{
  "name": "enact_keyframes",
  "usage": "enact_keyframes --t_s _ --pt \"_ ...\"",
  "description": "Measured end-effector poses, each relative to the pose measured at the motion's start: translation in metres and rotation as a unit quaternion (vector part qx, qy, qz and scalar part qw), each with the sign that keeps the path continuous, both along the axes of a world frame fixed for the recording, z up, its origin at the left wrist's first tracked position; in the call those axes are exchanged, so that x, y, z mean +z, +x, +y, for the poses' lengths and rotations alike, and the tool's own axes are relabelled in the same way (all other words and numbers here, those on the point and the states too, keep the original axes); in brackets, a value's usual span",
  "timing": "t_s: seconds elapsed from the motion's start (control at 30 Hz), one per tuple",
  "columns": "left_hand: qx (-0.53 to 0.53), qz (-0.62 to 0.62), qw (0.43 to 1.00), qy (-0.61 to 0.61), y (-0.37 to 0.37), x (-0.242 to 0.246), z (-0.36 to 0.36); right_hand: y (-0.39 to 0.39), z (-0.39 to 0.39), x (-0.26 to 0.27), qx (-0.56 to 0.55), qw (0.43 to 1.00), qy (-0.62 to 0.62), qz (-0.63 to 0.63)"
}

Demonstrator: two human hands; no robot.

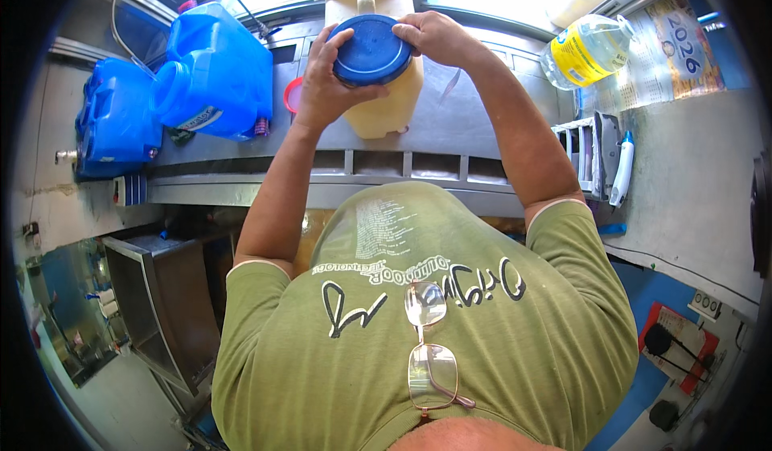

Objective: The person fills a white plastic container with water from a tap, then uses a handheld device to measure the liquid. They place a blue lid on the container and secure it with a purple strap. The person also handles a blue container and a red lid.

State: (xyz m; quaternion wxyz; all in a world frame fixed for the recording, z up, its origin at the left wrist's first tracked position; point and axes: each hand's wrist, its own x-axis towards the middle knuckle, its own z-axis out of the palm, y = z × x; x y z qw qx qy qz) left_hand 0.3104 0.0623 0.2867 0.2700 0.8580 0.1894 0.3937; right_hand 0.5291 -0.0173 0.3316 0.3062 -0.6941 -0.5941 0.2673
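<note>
A round blue lid [373, 49], apparently on a container that it mostly hides, is held between my two hands. My left hand [325, 83] wraps around its left and near side, thumb below the rim and fingers on the top edge. At the right rim, my right hand [435, 36] grips with its thumb on top and the fingers curled over the side. Directly behind and below the lid stands a cream plastic jerrycan [386, 110] with a handle at its top. Part of a red-rimmed round item [292, 96] shows beside my left wrist.
Blue plastic water containers [223, 77] stand left on the metal counter [476, 131], which has slots along its front. To the right are a clear bottle [585, 53] with a yellow label, a white slatted rack [580, 143] and a white-and-blue handheld device [623, 170]. Eyeglasses [431, 345] hang from my shirt.
</note>
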Motion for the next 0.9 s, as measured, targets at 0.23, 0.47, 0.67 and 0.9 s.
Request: enact_keyframes --t_s 0.23,0.47,0.67,0.9 --pt "-0.080 0.022 0.996 -0.020 -0.001 0.008 0.021 0.003 0.004 0.008 0.042 0.996 -0.070 -0.044" --pt "-0.067 -0.013 0.997 -0.025 0.001 0.004 0.013 -0.005 0.000 0.002 -0.029 0.998 -0.050 -0.025" --pt "-0.039 -0.035 0.997 0.061 -0.009 0.019 0.020 -0.032 -0.040 -0.011 -0.204 0.957 0.173 0.111" --pt "-0.226 -0.028 0.973 -0.026 -0.027 0.049 -0.063 -0.118 -0.078 0.003 -0.255 0.851 0.272 0.369"
